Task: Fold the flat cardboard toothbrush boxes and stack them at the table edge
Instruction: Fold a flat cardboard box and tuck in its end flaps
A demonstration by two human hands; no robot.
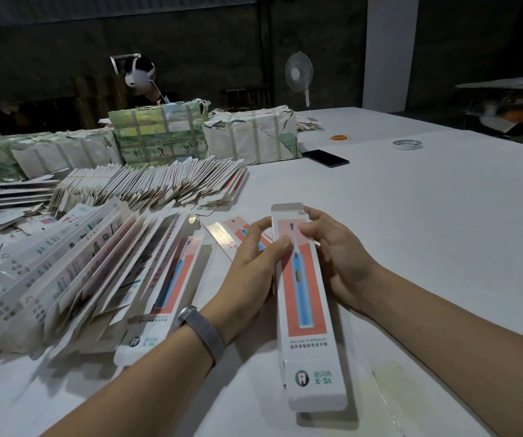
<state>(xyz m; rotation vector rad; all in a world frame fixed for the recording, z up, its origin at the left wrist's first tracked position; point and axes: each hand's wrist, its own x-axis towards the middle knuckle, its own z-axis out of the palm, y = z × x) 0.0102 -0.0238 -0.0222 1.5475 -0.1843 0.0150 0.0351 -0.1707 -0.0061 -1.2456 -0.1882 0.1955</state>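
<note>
- One toothbrush box (pixel 305 298) is in the works right now, held up just over the white counter (pixel 427 216) in front of the person. It looks popped into its long tube shape already, printed brush side up.
- Left hand (pixel 253 266) grips the box's left edge near the top, thumb pressed on the front face, fingers curled behind. Right hand (pixel 339 260) pinches the right edge up near the end, fingertips on the front.
- The top flap (pixel 287 207) sticks straight up, not tucked in yet, so I'd guess closing that end is the step in hand. Can't tell whether the bottom end is shut.
- Honestly the job looks barely dented. There's a fanned pile of flat boxes (pixel 89 269) on the left, another flat one (pixel 231 234) lying just behind the left hand, and a long row of flat blanks (pixel 149 184) standing on edge further back.
- I can't pick out any stack of finished boxes at the counter edge in this view, so the stacking part isn't visibly started.
- Containers: the only ones here are the boxes, and the one in hand looks empty; nothing is showing at its open top.
- Behind the row sit taped paper-wrapped bundles (pixel 250 137), still sealed, so their contents are hidden. More blanks, probably.
</note>
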